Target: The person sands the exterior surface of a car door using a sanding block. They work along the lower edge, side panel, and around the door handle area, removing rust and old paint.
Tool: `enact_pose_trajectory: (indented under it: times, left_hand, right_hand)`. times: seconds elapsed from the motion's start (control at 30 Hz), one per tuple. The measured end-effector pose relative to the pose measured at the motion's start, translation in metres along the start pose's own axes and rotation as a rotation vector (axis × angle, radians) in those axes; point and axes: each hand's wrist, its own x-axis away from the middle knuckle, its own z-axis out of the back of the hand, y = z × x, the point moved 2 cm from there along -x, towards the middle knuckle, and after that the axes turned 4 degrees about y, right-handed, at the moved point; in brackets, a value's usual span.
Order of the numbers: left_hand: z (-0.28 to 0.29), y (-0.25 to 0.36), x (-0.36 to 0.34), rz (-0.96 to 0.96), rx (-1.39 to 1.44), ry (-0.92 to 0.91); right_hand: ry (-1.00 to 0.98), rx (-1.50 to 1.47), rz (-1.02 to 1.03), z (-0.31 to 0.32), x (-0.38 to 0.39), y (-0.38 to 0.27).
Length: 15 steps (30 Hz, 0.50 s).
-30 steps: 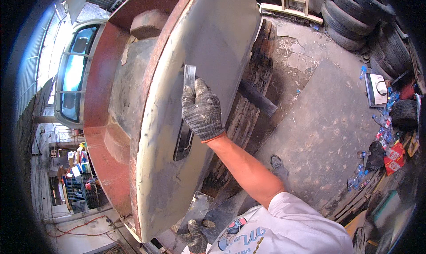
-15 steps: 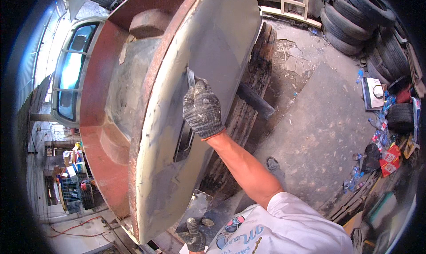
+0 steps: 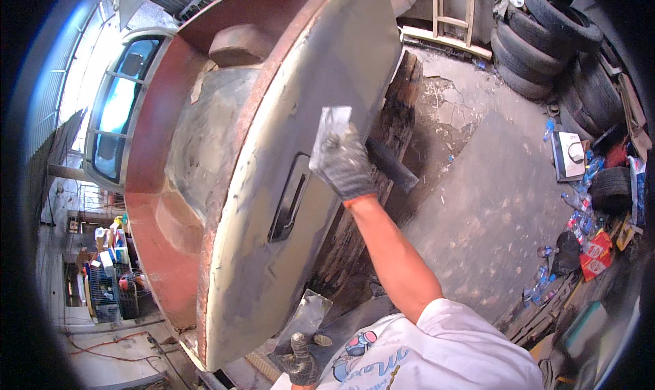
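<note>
My right hand [image 3: 344, 165], in a grey knit work glove, grips a flat metal spreader [image 3: 336, 115] over the pickup tailgate [image 3: 317, 83]. The spreader's broad face shows, but I cannot tell if its edge touches the panel. Patches of grey and cream cover the tailgate, and a dark handle recess [image 3: 289, 198] lies just left of and below this hand. Low in the picture my left hand [image 3: 301, 364], also gloved, is closed on a flat metal plate [image 3: 312, 313], its thumb over the near end. A small lump of brownish-grey paste [image 3: 321, 339] appears at the plate's edge.
Beyond the tailgate stretches the reddish truck bed [image 3: 153, 219], with the cab [image 3: 112, 127] at far left. Charred-looking timber [image 3: 389, 138] and a dark bar [image 3: 394, 166] lie beneath the panel. Stacked tyres [image 3: 539, 46] and plastic bottles [image 3: 580, 202] line the right side.
My right hand has moved rightward across the tailgate, uncovering the handle recess. The spreader has turned from nearly edge-on to showing its flat face. My left hand stays almost still with the plate.
</note>
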Motion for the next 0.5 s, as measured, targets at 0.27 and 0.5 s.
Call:
enact_pose_trajectory:
  times: [0.27, 0.5]
  left_hand:
    - [-0.017, -0.016, -0.016, -0.039, -0.156, 0.005]
    - [-0.028, -0.015, 0.027, -0.027, 0.225, 0.023]
  right_hand:
    - [-0.663, -0.869, -0.094, 0.115, 0.106, 0.017]
    - [-0.853, -1.014, -0.309, 0.161, 0.168, -0.002]
